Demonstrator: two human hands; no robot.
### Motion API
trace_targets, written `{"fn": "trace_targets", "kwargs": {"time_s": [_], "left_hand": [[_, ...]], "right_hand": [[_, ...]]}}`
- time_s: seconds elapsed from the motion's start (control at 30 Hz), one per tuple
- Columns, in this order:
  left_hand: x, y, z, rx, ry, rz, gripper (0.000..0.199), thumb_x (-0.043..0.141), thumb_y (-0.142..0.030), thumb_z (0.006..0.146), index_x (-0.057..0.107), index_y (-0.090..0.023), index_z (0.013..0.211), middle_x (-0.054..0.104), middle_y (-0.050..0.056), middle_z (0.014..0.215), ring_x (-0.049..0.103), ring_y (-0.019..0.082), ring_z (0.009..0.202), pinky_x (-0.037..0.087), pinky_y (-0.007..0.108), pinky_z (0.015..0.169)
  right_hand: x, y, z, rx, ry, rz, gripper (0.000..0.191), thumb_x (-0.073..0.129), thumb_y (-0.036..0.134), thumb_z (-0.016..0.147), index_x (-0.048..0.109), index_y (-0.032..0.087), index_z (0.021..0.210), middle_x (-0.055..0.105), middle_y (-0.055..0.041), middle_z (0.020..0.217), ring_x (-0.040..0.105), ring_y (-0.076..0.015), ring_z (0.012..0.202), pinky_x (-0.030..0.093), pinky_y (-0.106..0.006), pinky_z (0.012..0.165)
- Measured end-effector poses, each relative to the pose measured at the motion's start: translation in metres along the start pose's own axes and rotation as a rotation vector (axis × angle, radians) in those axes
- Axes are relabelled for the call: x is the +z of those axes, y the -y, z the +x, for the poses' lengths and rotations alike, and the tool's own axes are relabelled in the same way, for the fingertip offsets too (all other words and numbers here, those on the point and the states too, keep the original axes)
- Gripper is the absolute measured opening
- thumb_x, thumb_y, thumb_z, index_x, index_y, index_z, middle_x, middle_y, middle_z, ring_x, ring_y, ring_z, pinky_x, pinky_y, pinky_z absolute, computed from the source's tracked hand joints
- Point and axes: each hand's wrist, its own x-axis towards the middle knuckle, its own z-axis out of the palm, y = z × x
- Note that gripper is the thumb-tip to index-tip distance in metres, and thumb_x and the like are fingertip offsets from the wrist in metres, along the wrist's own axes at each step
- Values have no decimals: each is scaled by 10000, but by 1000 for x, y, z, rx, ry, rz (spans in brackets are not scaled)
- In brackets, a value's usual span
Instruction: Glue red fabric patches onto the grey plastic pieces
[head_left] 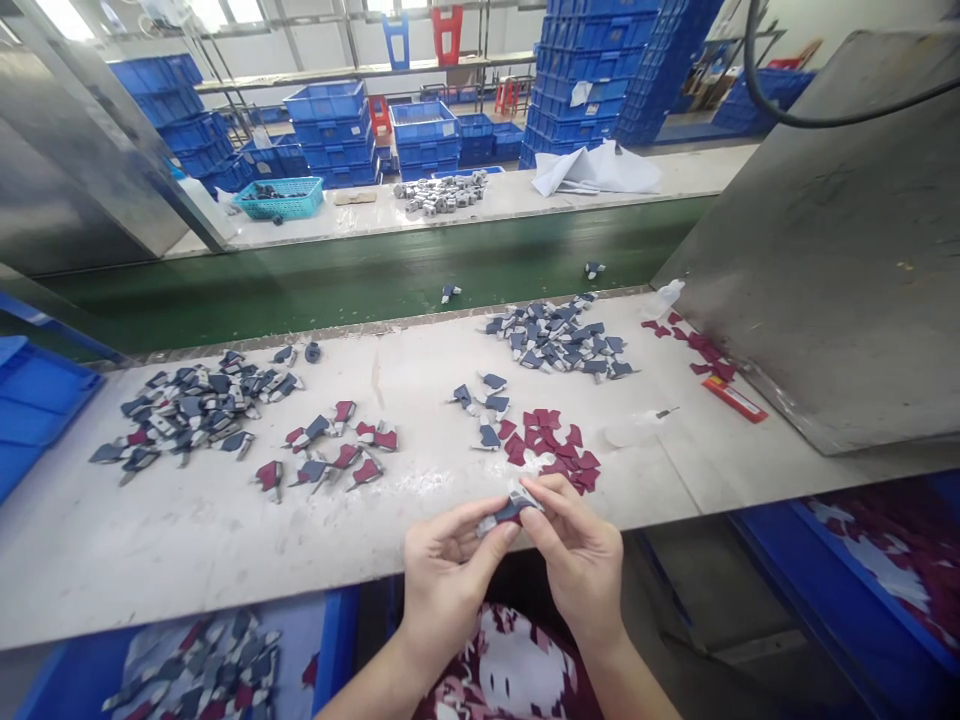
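Between my two hands, just above the table's front edge, is a small grey, dark blue and maroon plastic part (510, 508). My left hand (450, 570) pinches its left end between thumb and fingers. The fingertips of my right hand (574, 550) grip its right end. Right behind my hands lies a pile of flat maroon pieces (551, 437). Several grey-blue parts (489, 405) are spread beside that pile. To the left lies a loose group of maroon-and-blue parts (345, 455).
Heaps of grey-blue parts lie on the left (195, 405) and at the back (559, 335) of the white table (315, 550). Behind runs a green belt (337, 275). A metal panel (847, 250) rises at the right. Blue bins of parts (337, 640) stand below the table.
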Motion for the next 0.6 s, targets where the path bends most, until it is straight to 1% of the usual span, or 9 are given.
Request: {"fn": "trace_targets", "kwargs": {"time_s": [0.13, 0.3, 0.37, 0.47, 0.53, 0.6], "left_hand": [[0, -3, -1, 24, -1, 14, 180, 808, -240, 766, 815, -197, 941, 812, 67, 913, 786, 239, 819, 656, 239, 741], [-2, -1, -2, 54, -16, 57, 187, 796, -246, 779, 811, -183, 955, 811, 76, 922, 786, 238, 815, 655, 245, 752], [-3, 0, 1, 46, -14, 56, 198, 793, -255, 782, 808, -179, 965, 810, 81, 938, 785, 242, 833, 654, 252, 766], [-4, 0, 2, 33, -13, 75, 224, 789, -252, 783, 801, -170, 991, 807, 90, 965, 781, 249, 865, 650, 270, 795], [-4, 1, 2, 59, -13, 135, 231, 771, -238, 799, 796, -166, 1017, 800, 98, 1006, 773, 256, 911, 642, 288, 833], [-5, 3, 0, 107, 1, 207, 240, 738, -227, 829, 788, -172, 1057, 789, 102, 1059, 764, 258, 954, 636, 300, 860]], "right_hand": [[3, 2, 0, -15, -4, 4, 239, 693, 165, 857, 778, 307, 1029, 692, -29, 917, 679, -148, 821, 583, -227, 671], [6, 0, 1, 16, -32, 25, 157, 701, 205, 856, 784, 284, 964, 694, -27, 901, 680, -144, 814, 588, -223, 685], [4, -3, 2, 36, -2, 14, 150, 721, 240, 847, 783, 272, 979, 705, -41, 938, 686, -162, 867, 598, -243, 730], [2, -5, 3, 71, 39, -29, 200, 741, 297, 836, 771, 241, 1025, 712, -73, 1024, 687, -199, 960, 605, -294, 813], [3, -4, 3, 87, 28, -52, 205, 730, 322, 848, 760, 227, 1027, 711, -80, 1021, 693, -201, 941, 608, -305, 815], [6, -2, 2, 88, -4, -59, 184, 716, 332, 859, 752, 224, 1003, 712, -74, 979, 697, -191, 891, 609, -296, 786]]}}
